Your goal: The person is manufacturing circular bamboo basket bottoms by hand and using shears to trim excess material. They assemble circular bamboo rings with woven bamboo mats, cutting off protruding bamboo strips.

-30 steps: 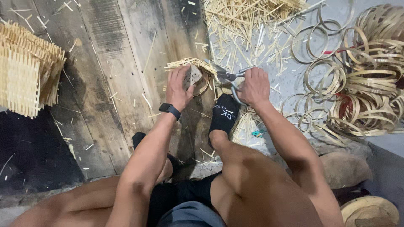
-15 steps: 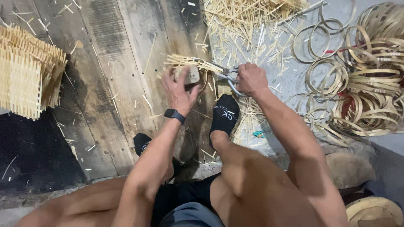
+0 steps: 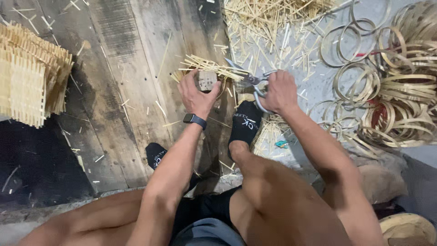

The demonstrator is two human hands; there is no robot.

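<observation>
Both hands busy mid-frame: your left hand (image 3: 196, 93) clamps the small woven bamboo piece (image 3: 207, 73); your right hand (image 3: 278, 91) grips metal shears (image 3: 248, 79), seemingly trimming strip ends; next, square the blades.

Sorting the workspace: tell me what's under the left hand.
Under the left hand sits a small wooden block on a round woven bamboo piece with splayed strips. The palm and block cover its centre.

The left hand (image 3: 196, 93) is pressing a small block (image 3: 207, 80) onto a woven bamboo piece (image 3: 207, 67) on the plank floor (image 3: 123, 68), while the right hand (image 3: 278, 92) is gripping scissors (image 3: 248, 78) at its splayed strips.
</observation>
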